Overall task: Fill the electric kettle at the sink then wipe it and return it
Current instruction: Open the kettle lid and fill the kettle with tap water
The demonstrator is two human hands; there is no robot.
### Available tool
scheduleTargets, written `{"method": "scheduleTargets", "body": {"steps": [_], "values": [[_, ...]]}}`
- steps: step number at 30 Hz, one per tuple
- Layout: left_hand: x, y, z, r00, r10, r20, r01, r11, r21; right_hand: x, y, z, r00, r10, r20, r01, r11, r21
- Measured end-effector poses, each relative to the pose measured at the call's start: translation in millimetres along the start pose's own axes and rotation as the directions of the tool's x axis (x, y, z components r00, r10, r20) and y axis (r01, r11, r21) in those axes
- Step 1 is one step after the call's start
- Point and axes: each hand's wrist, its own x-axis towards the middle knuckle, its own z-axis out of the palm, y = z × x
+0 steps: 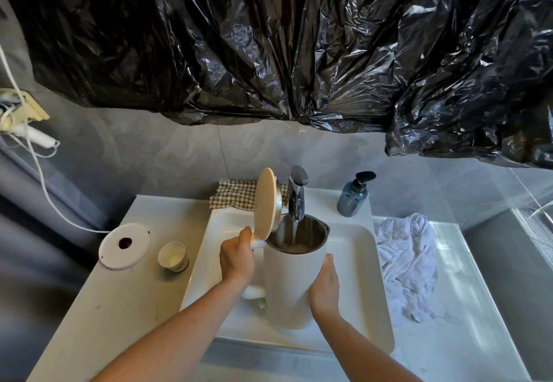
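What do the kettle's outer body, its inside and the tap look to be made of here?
White electric kettle body: probably matte plastic, with an even, dull surface and no reflections. Kettle's grey inner wall: likely brushed steel, with a soft metallic sheen. Tall chrome tap: polished metal, giving mirror-like reflections.

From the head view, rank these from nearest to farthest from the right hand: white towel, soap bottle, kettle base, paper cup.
Measured from the right hand, resting on the kettle's side:
1. White towel, just to its right on the counter.
2. Soap bottle, behind it, right of the faucet.
3. Paper cup, across the sink on the left.
4. Kettle base, farther left, beside the cup.
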Motion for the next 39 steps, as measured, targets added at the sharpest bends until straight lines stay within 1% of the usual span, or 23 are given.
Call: {"method": "scheduleTargets", "body": {"steps": [13, 19, 24, 29, 34, 39], "values": [[1.8, -1.5, 0.9, 1.0, -0.005, 0.004, 0.005, 1.0, -0.012, -8.4, -11.5, -0.9, 1.0, 0.016, 0.015, -0.016, 1.0, -0.013], [0.9, -1.4, 0.2, 1.0, 0.008, 0.006, -0.008, 1.0, -0.001, -7.5, -8.9, 0.8, 0.998, 0.054, 0.012, -0.054, 0.998, -0.033], [1.4, -1.2, 0.4, 1.0, -0.002, 0.007, 0.002, 1.0, 0.001, -10.9, -14.2, -0.9, 0.999, 0.043, 0.022, -0.043, 0.999, -0.015], [-0.3, -0.1, 0.4, 1.0, 0.002, -0.004, -0.002, 1.0, 0.008, -5.8, -5.9, 2.7, 0.999, 0.031, 0.011, -0.031, 0.999, -0.019], [0.6, 0.1, 0.1, 1.0, 0.002, 0.002, -0.002, 1.0, -0.002, -11.5, -13.9, 0.6, 0.998, 0.057, 0.025, -0.057, 0.998, 0.01], [0.3, 0.7, -0.4, 1.0, -0.001, 0.008, 0.001, 1.0, -0.002, -6.6, -9.3, 0.1, 0.999, 0.017, 0.029, -0.017, 1.0, -0.014]]}}
